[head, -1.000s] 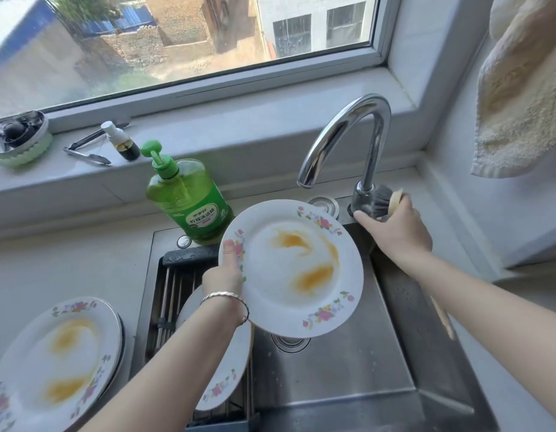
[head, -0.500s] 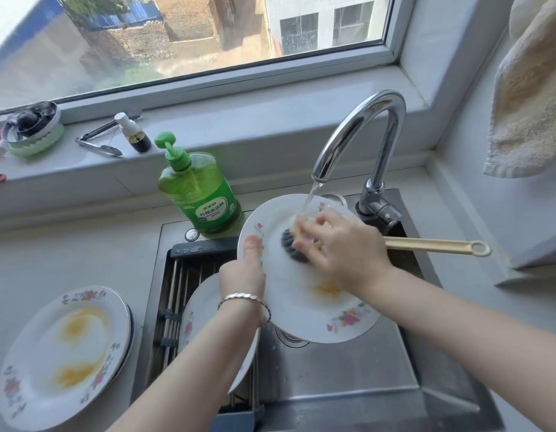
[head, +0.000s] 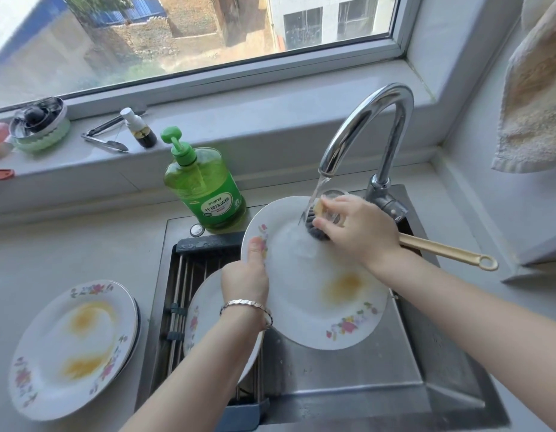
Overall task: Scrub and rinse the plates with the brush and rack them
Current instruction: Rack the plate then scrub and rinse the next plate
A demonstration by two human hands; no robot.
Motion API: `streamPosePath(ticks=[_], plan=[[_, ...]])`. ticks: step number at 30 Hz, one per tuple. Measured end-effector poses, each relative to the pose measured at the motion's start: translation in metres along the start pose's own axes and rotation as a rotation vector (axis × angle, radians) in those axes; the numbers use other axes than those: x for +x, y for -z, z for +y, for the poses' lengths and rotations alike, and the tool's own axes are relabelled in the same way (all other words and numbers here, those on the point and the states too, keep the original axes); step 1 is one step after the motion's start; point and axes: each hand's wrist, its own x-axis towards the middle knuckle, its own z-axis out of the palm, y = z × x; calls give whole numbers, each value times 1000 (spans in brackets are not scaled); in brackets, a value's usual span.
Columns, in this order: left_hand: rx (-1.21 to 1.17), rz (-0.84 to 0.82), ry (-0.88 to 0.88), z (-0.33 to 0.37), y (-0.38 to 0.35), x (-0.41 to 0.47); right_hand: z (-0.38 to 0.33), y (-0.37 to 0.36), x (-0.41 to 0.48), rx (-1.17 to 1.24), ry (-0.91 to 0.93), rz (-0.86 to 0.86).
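Observation:
My left hand [head: 245, 275] grips the left rim of a white floral plate [head: 314, 310] tilted over the sink, thumb on its face. An orange stain remains on the plate's lower middle. My right hand [head: 354, 232] holds the brush [head: 317, 229] near its dark bristle head, pressing it on the plate's upper part under running water from the tap [head: 364, 126]. The brush's tan handle [head: 448, 251] sticks out to the right. Another white plate [head: 205, 310] lies on the rack [head: 183, 291] in the sink's left side, partly hidden by my left arm.
Stained plates [head: 71, 350] are stacked on the counter at left. A green dish-soap bottle [head: 205, 188] stands behind the sink [head: 348, 385]. Tongs [head: 105, 138], a small bottle [head: 139, 129] and a round container [head: 39, 126] sit on the windowsill. A towel [head: 535, 95] hangs at right.
My right hand came off the tap with the brush and now scrubs the plate's top. Water started running. The upper orange stain is gone from the plate.

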Motion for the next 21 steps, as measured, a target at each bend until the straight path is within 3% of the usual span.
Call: streamPosePath(ticks=[3, 7, 11, 15, 18, 21], plan=[[-26, 43, -20, 2, 6, 3, 2, -3, -15, -19, 113, -62], [-93, 95, -35, 6, 12, 6, 24, 8, -21, -49, -50, -19], [-129, 128, -41, 8, 16, 8, 14, -10, -58, 13, 136, -138], [-124, 153, -64, 14, 18, 1, 22, 3, -44, -5, -24, -63], [-120, 160, -69, 17, 18, 1, 4, -6, -63, 58, 170, -95], [-129, 176, -52, 16, 20, 1, 12, 3, -50, 51, 1, -93]])
